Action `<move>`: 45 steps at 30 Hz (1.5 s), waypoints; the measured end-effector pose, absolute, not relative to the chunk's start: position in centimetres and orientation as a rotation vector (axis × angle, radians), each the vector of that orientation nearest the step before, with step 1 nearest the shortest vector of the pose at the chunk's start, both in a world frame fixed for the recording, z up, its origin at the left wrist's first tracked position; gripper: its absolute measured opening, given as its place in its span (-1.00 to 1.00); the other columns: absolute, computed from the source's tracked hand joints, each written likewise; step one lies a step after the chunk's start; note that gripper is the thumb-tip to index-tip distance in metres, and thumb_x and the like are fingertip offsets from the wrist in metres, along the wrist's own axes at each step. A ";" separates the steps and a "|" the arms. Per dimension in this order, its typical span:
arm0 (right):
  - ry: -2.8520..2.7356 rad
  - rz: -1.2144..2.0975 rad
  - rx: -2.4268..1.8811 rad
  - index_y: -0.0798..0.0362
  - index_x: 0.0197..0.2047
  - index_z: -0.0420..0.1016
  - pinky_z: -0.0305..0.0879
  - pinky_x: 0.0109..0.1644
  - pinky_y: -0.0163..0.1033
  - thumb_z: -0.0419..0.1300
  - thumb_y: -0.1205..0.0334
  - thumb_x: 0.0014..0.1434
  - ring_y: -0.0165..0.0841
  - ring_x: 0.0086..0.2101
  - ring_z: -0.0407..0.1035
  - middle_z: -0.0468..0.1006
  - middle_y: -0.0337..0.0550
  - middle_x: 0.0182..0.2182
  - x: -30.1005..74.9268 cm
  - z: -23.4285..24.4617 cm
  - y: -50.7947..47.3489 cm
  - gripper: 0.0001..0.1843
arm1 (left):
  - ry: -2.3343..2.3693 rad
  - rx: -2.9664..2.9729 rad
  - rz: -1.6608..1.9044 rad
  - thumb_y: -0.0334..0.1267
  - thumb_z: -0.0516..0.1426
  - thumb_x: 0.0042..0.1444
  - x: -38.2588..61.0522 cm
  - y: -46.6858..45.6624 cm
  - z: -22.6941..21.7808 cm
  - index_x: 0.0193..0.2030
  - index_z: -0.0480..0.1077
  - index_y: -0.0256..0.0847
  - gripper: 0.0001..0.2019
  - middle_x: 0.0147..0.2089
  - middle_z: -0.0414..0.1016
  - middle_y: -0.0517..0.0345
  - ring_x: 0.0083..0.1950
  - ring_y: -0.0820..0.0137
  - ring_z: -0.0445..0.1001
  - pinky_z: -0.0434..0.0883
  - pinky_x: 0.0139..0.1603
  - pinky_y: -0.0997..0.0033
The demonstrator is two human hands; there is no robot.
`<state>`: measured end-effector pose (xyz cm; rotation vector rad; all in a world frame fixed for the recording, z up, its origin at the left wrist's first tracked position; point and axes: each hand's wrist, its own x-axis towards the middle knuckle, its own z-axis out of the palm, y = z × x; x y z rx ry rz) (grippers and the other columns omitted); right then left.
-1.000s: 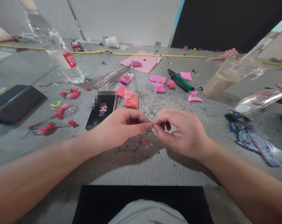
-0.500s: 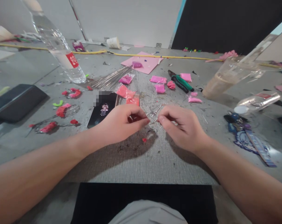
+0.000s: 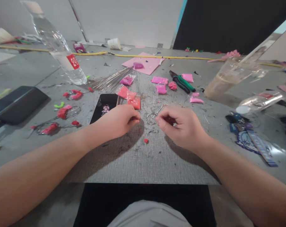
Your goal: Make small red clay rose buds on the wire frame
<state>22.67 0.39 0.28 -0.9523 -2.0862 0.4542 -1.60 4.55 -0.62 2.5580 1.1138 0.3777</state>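
Observation:
My left hand (image 3: 119,121) rests on the grey mat (image 3: 143,160) with its fingers curled into a pinch; what they hold, if anything, is hidden. My right hand (image 3: 180,126) is curled too, and a small red piece shows inside its fingers. A thin wire loop (image 3: 151,118) lies on the mat between the two hands, close to both sets of fingertips. A loose red crumb (image 3: 145,140) sits just in front of it.
A phone (image 3: 104,105) and orange bags (image 3: 133,101) lie beside my left hand. Behind are a wire bundle (image 3: 111,80), pink bags (image 3: 160,80), green pliers (image 3: 184,83) and a water bottle (image 3: 62,53). A drink cup (image 3: 224,82) and keys (image 3: 239,121) are to the right, a black case (image 3: 15,104) to the left.
Both hands have drawn apart and dropped to the mat. The wire loop, held between the fingertips before, now lies on the mat between them.

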 end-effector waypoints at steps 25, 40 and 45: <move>-2.077 0.414 -0.761 0.03 -0.17 0.69 0.48 -0.17 -0.23 0.31 0.39 0.33 -0.37 -0.29 0.56 0.72 -0.14 -0.28 22.4 -0.9 0.5 -0.88 | 1.122 1.629 0.494 0.02 0.24 0.27 -0.2 2.0 1.6 -0.21 0.61 -0.16 -0.71 -0.43 0.42 0.21 -0.40 0.44 0.35 0.25 -0.39 0.41; -2.122 0.381 -0.776 0.06 -0.24 0.64 0.36 -0.34 -0.31 0.26 0.45 0.27 -0.44 -0.43 0.44 0.64 -0.19 -0.39 21.9 -0.3 -0.3 -0.86 | 1.149 1.711 0.444 -0.06 0.21 0.24 0.3 1.5 1.4 -0.35 0.48 -0.18 -0.75 -0.45 0.34 0.27 -0.44 0.48 0.25 0.20 -0.45 0.44; -2.116 0.409 -0.799 0.10 -0.32 0.61 0.33 -0.33 -0.32 0.26 0.49 0.21 -0.46 -0.44 0.42 0.58 -0.22 -0.46 21.8 -0.2 -0.6 -0.85 | 1.108 1.777 0.409 0.01 0.19 0.27 0.3 1.6 1.3 -0.30 0.49 -0.18 -0.70 -0.39 0.42 0.24 -0.40 0.44 0.33 0.27 -0.39 0.41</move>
